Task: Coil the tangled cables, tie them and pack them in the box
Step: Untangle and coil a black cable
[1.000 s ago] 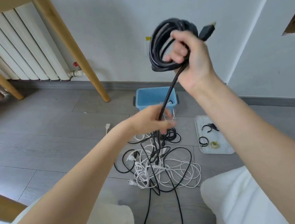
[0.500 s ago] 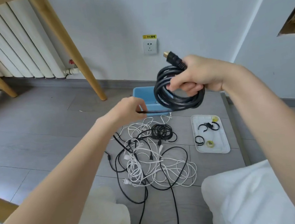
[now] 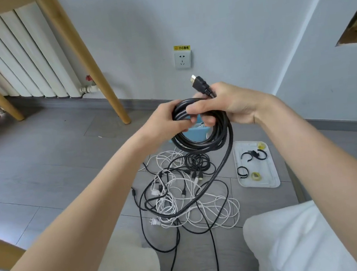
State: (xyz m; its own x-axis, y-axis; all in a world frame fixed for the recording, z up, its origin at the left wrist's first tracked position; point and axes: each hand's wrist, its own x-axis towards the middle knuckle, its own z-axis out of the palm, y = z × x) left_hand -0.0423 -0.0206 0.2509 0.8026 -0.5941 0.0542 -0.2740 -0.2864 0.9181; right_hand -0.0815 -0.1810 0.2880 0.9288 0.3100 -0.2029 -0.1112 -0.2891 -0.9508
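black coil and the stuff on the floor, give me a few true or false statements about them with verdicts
1. Both hands grip the black coil. True: the left hand and right hand both hold it.
2. The coil's whole cable is wound up. False: a tail runs down into the pile on the floor.
3. The plug sticks up above the right hand. True.
4. The tray is empty. False: it holds black ties and small yellow rolls.
5. The tray lies left of the pile. False: it lies to the right.
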